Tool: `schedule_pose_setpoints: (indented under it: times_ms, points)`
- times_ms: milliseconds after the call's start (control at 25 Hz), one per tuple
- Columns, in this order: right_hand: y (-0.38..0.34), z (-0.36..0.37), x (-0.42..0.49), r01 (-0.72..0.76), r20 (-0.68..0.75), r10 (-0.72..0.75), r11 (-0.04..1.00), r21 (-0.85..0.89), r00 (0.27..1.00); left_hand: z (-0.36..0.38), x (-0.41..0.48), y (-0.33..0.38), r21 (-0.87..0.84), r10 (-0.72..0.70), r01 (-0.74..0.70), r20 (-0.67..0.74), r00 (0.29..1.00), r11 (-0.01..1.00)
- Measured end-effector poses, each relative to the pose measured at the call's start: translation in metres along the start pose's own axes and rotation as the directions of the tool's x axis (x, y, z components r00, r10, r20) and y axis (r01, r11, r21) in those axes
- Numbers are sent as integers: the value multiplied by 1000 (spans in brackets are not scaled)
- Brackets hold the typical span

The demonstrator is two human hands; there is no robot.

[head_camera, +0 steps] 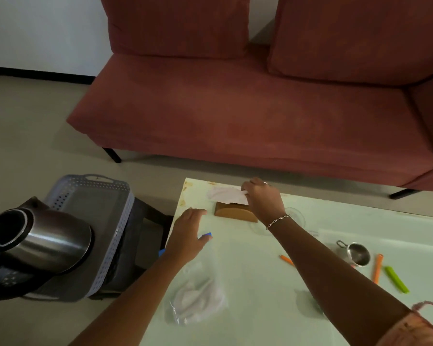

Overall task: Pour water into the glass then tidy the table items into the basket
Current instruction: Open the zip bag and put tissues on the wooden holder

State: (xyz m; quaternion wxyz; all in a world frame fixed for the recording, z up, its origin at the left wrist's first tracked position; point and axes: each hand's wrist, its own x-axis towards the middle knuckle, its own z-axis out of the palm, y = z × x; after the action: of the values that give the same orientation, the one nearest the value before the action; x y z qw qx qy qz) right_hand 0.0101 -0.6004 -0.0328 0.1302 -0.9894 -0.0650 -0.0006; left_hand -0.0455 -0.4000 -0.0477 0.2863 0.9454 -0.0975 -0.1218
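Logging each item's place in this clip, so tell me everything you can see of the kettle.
The kettle is a rounded pot of shiny metal with a black rim, a black handle and a black base. It sits in the near end of the grey perforated basket, left of the table, and looks tilted in this wide view. Only the basket touches it. I cannot tell whether its lid is shut.

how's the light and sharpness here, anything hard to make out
Head view: dim, flat indoor light; bright glare streaks on the kettle; the glass nearly vanishes against the pale table; the tissue pinched by the right hand looks soft-edged; wide-angle bending curves the edges of the sofa.
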Motion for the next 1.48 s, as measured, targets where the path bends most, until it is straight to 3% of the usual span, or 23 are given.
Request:
schedule_pose_setpoints:
  times_ms: [160, 440, 640, 800, 920, 1280, 1480]
  points:
    - [14, 63, 20, 3, 64, 2, 997, -77, 998, 29, 21, -22, 5, 52, -52, 65, 997, 999]
    - [30, 135, 34, -24, 164, 33, 998, -56, 986, 68, 41, -55, 71, 74, -87, 165, 984, 994]
    - [36, 143, 33, -28, 50, 27, 999, 18, 998, 85, 53, -73, 245, 94, -151, 231, 968, 958]
    - [43, 152, 35, -29, 314, 50, 997, -71, 948, 98, 57, -72, 286, 125, -196, 247, 961, 938]
    - [39, 157, 34, -39, 254, 58, 996, -78, 966, 102, 56, -69, 292, 145, -219, 254, 956, 931]
    - [37, 163, -8, -69, 251, 81, 996, -58, 965, 115, 38, -61, 287, 122, -208, 288, 950, 935]
    - [26, 136, -54, -168, 119, 153, 977, 132, 981, 123, 16, -26, 251, 134, -211, 292, 947, 945]
